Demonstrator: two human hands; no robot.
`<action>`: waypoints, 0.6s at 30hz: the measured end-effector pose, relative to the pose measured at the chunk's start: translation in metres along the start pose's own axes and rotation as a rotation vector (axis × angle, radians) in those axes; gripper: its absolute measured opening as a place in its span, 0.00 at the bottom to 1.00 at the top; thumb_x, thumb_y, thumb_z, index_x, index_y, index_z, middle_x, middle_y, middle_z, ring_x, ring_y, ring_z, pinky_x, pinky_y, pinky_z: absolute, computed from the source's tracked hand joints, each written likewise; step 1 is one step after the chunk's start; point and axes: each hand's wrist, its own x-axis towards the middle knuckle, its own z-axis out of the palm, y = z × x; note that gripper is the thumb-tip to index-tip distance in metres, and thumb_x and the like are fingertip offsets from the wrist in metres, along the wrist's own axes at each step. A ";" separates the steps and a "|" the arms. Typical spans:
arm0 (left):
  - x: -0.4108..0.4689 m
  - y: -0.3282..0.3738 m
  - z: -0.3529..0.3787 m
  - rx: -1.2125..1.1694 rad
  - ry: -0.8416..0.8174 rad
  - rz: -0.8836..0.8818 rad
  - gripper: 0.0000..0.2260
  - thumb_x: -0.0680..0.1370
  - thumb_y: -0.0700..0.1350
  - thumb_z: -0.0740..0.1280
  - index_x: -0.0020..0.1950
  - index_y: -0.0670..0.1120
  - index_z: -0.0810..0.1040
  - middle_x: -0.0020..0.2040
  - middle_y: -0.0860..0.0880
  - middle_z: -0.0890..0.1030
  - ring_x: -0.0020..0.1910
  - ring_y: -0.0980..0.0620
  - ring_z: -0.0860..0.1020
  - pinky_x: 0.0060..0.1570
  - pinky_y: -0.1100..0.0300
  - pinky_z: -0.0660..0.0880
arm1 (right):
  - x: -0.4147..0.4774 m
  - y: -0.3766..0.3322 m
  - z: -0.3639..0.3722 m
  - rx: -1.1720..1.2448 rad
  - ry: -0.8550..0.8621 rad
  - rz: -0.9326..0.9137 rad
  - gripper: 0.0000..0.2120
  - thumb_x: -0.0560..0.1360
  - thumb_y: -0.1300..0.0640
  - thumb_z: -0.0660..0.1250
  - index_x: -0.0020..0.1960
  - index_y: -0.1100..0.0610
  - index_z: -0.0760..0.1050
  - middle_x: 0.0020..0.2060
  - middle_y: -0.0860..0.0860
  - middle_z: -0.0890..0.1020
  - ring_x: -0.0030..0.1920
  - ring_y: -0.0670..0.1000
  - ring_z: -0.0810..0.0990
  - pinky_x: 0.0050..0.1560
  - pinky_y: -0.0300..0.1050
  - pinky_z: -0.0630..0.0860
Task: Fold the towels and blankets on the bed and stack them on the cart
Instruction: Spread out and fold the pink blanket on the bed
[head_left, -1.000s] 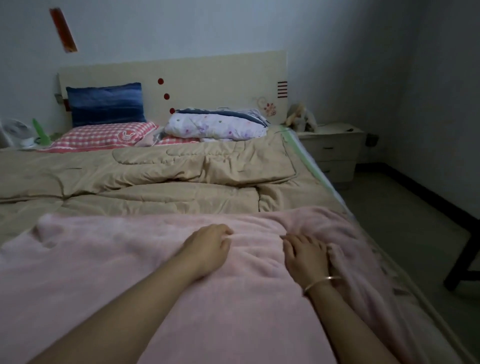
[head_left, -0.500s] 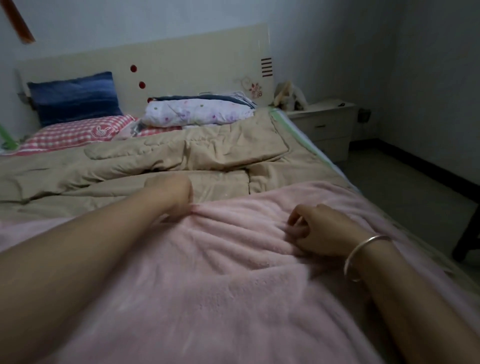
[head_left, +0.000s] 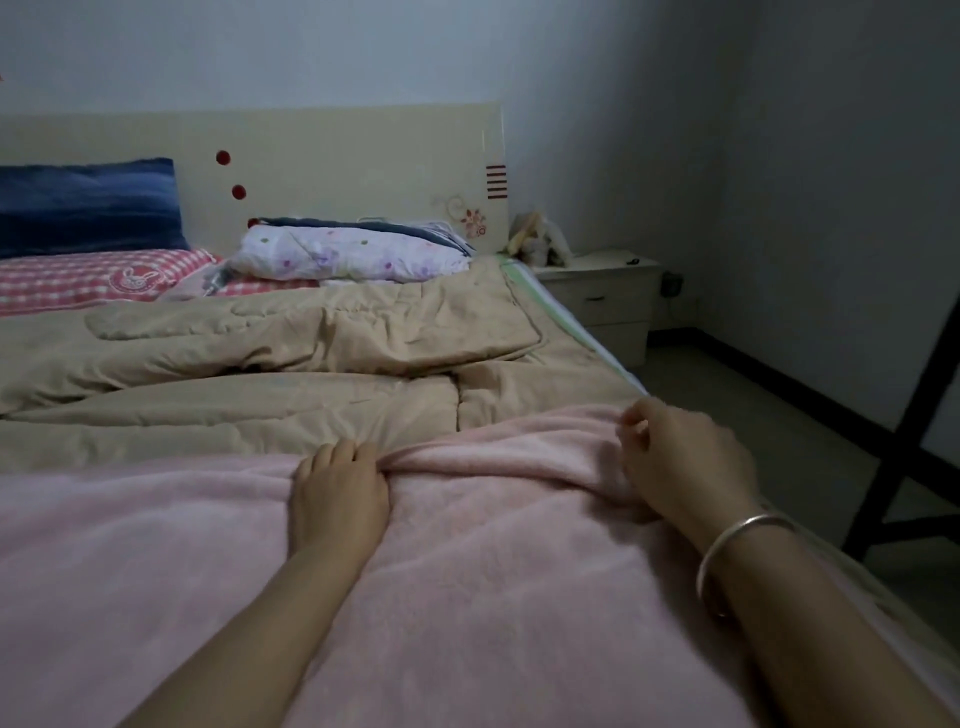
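**Entry: bedding, fold in hand**

- 10 o'clock: a blue pillow (head_left: 88, 208) and a checked pillow (head_left: 72, 278) are set against the headboard (head_left: 337, 150).
- 12 o'clock: a folded floral quilt (head_left: 353, 254) is laid above the tan quilt (head_left: 249, 410).
- 6 o'clock: the pink blanket (head_left: 493, 597) is spread over the near half of the bed (head_left: 563, 317). Its far edge is lapped onto the tan quilt.
- Left hand (head_left: 337, 499): laid knuckles-up at that far edge. The fingers are curled down onto it, and a ridge of pile is gathered beside the thumb.
- Right hand (head_left: 685, 457): placed at 3 o'clock of the left hand, near the bed's side. The edge is pinched between curled fingers and thumb and raised slightly.
- 2 o'clock: a nightstand (head_left: 597, 291) is noted.
- Cart: not identified in view.

Step judged: the first fold of the pink blanket, with its far edge taken up. For the next move both grips are to be kept. The edge is to be drawn level toward 6 o'clock and matched to the near edge. The stretch toward 9 o'clock is held by neither hand and may lag.
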 end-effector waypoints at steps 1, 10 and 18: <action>-0.001 -0.001 0.001 -0.023 -0.001 -0.004 0.06 0.67 0.38 0.73 0.39 0.43 0.77 0.37 0.43 0.78 0.38 0.40 0.77 0.40 0.49 0.73 | -0.001 0.003 0.002 -0.057 -0.020 0.026 0.13 0.77 0.50 0.59 0.60 0.48 0.74 0.59 0.52 0.77 0.59 0.57 0.76 0.52 0.46 0.71; -0.005 0.000 0.008 -0.064 0.044 0.015 0.08 0.66 0.38 0.75 0.37 0.45 0.76 0.35 0.46 0.77 0.37 0.42 0.77 0.39 0.50 0.73 | 0.002 0.010 0.000 0.110 -0.246 0.029 0.12 0.75 0.45 0.65 0.45 0.50 0.82 0.46 0.49 0.83 0.47 0.50 0.79 0.47 0.41 0.74; 0.000 0.007 0.003 -0.079 0.146 0.107 0.17 0.76 0.52 0.53 0.39 0.46 0.77 0.37 0.46 0.79 0.38 0.42 0.77 0.41 0.50 0.73 | 0.060 0.027 0.024 0.040 -0.085 0.194 0.11 0.76 0.53 0.61 0.56 0.49 0.77 0.58 0.55 0.79 0.58 0.59 0.77 0.53 0.45 0.72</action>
